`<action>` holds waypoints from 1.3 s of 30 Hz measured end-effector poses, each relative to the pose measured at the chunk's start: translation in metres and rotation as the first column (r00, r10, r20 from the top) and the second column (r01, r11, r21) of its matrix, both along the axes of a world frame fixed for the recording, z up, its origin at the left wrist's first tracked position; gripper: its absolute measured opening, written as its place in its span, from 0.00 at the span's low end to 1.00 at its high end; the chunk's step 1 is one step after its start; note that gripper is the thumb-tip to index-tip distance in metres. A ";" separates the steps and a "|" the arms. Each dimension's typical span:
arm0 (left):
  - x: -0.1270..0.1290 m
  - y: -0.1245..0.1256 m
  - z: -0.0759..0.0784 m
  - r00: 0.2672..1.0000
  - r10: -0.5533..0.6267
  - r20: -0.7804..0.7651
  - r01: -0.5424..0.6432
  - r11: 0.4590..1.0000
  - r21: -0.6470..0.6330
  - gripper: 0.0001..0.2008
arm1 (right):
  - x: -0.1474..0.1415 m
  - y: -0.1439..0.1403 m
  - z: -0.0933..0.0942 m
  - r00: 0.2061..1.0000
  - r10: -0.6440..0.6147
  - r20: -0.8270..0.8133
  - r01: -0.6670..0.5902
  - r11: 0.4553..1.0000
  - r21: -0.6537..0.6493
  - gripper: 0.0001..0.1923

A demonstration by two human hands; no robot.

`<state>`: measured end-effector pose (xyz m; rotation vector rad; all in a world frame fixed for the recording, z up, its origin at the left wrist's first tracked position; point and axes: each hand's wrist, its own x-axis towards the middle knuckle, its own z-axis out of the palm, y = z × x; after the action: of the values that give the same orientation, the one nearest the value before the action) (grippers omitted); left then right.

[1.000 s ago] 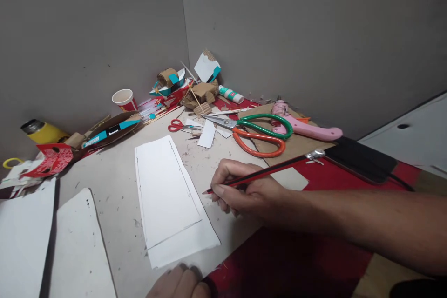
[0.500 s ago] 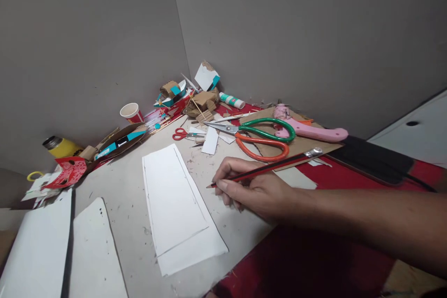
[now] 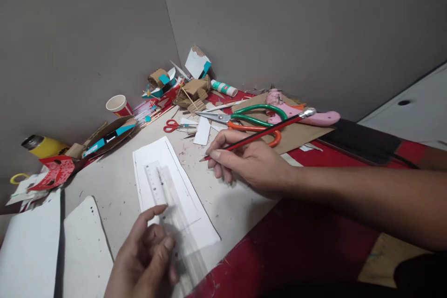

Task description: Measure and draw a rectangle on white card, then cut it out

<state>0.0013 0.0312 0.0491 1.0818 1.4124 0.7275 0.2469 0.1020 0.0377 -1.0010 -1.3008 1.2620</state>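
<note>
My right hand (image 3: 244, 160) pinches a red-and-black pencil (image 3: 258, 135), its sharp tip pointing left past the upper right side of a white paper piece (image 3: 192, 195). Pencil lines run along the paper's sides and across its lower part. At the bottom, my left hand (image 3: 146, 251) grips a clear plastic ruler (image 3: 171, 209) along its left side, with thumb and fingers curled. The ruler extends lengthwise over the paper; whether it touches the sheet I cannot tell. Large scissors (image 3: 220, 117) with green and orange handles lie beyond my right hand.
Small red-handled scissors (image 3: 171, 125), paper scraps and cardboard pieces (image 3: 192, 91) lie farther back. A paper cup (image 3: 118, 104), a yellow bottle (image 3: 44, 145) and a glue tube (image 3: 224, 88) stand or lie near the walls. White sheets (image 3: 31, 247) are at left, a pink-handled tool (image 3: 317, 118) at right.
My left hand has come into view from below with the clear ruler, now over the paper. My right hand still holds the pencil; the view has shifted slightly.
</note>
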 end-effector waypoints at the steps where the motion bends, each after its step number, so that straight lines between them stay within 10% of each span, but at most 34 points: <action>1: 0.001 0.007 0.001 1.000 -0.018 0.019 0.018 1.000 -0.007 0.25 | -0.001 0.000 0.000 1.000 0.012 0.000 -0.012 1.000 -0.014 0.05; 10: 0.014 0.042 -0.011 0.978 -0.198 -0.064 0.201 0.979 0.037 0.24 | -0.001 -0.003 -0.001 0.994 0.105 0.009 -0.103 0.988 -0.119 0.02; 15: 0.012 0.039 -0.011 0.887 -0.229 -0.401 0.321 0.930 0.180 0.18 | 0.000 -0.004 -0.001 0.990 0.138 0.036 -0.132 0.981 -0.144 0.02; 19: -0.003 0.033 -0.013 0.654 -0.144 -0.743 0.628 0.652 0.426 0.12 | -0.003 -0.009 -0.001 0.977 0.191 0.094 -0.175 0.972 -0.156 0.02; 22: -0.010 0.031 -0.019 0.468 -0.095 -0.879 0.835 0.373 0.405 0.23 | -0.005 -0.015 -0.003 0.961 0.224 0.161 -0.206 0.971 -0.120 0.04; 24: -0.011 0.032 -0.024 0.373 -0.092 -0.923 0.897 0.291 0.333 0.30 | -0.006 -0.019 -0.007 0.945 0.257 0.204 -0.240 0.965 -0.103 0.04; 39: -0.005 0.033 -0.035 0.328 -0.074 -0.942 0.917 0.264 0.299 0.34 | -0.012 -0.018 -0.002 0.835 0.364 0.413 -0.348 0.930 -0.116 0.07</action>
<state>-0.0040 0.0644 0.0139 2.9402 1.0315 0.2304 0.2351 0.0841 0.0355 -1.1393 -1.8831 1.3929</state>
